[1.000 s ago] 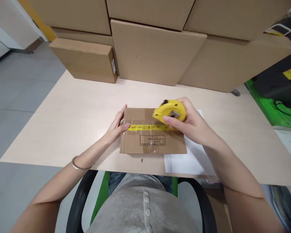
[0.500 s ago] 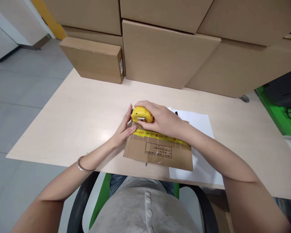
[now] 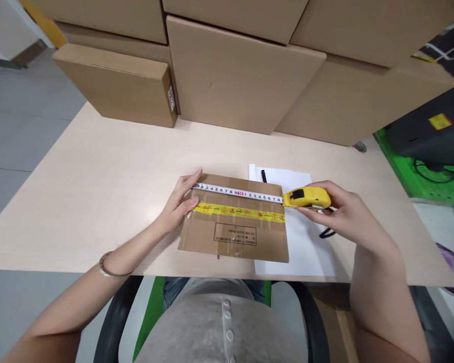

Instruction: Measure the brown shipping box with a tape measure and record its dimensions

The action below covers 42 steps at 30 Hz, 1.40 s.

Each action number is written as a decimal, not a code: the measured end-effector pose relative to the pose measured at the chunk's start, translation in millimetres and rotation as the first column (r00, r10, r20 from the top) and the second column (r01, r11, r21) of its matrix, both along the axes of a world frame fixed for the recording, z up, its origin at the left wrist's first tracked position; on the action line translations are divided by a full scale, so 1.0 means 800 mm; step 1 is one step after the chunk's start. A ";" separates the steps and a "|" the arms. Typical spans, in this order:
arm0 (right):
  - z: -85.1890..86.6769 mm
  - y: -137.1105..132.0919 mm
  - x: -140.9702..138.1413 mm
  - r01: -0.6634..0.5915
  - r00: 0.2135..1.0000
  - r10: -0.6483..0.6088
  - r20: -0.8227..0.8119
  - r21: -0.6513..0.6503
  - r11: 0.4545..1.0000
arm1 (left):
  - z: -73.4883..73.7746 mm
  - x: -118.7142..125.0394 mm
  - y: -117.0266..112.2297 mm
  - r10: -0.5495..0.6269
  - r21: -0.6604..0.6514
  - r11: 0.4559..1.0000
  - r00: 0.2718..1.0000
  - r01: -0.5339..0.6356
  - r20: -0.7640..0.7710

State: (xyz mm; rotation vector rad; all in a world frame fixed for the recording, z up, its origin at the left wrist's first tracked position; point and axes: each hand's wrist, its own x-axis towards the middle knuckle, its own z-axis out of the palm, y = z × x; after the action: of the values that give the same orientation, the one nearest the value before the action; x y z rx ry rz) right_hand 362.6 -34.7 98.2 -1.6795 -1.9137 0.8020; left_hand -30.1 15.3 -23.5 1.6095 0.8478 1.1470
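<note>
A small flat cardboard box (image 3: 234, 237) sealed with yellow printed tape lies near the table's front edge. My left hand (image 3: 181, 204) presses on the box's left end, its fingers closed on the tip of the white tape blade (image 3: 242, 193). The blade stretches across the box top to the right edge. My right hand (image 3: 344, 214) grips the yellow tape measure (image 3: 306, 197) just past the box's right edge, over a white sheet of paper (image 3: 302, 247).
Large cardboard boxes (image 3: 242, 75) are stacked along the back of the light wooden table (image 3: 98, 176). A black pen (image 3: 264, 176) lies on the paper behind the box. Green and black equipment (image 3: 427, 151) stands to the right. A chair edge shows below.
My right hand has pulled the tape measure from the box's left end to its right edge, drawing the blade out across the top. My left hand stayed at the left end.
</note>
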 end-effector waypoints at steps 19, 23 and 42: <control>-0.010 0.012 0.010 -0.011 0.998 0.009 -0.066 -0.025 1.000 | -0.004 -0.006 0.003 0.018 0.007 1.000 0.999 -0.018 -0.047; -0.008 0.013 0.008 -0.004 0.999 0.003 -0.053 -0.027 1.000 | -0.005 -0.006 0.003 0.022 -0.004 1.000 0.999 -0.022 -0.039; 0.042 0.037 -0.070 -0.264 0.964 0.263 0.036 0.027 0.964 | -0.005 -0.007 0.003 0.006 -0.039 0.999 1.000 -0.006 -0.015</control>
State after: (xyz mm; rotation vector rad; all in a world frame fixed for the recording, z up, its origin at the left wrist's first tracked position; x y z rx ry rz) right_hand 306.8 -4.8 131.7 -1.4451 -2.1919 0.8417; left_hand -35.6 17.4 -27.4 1.5869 0.8801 1.1173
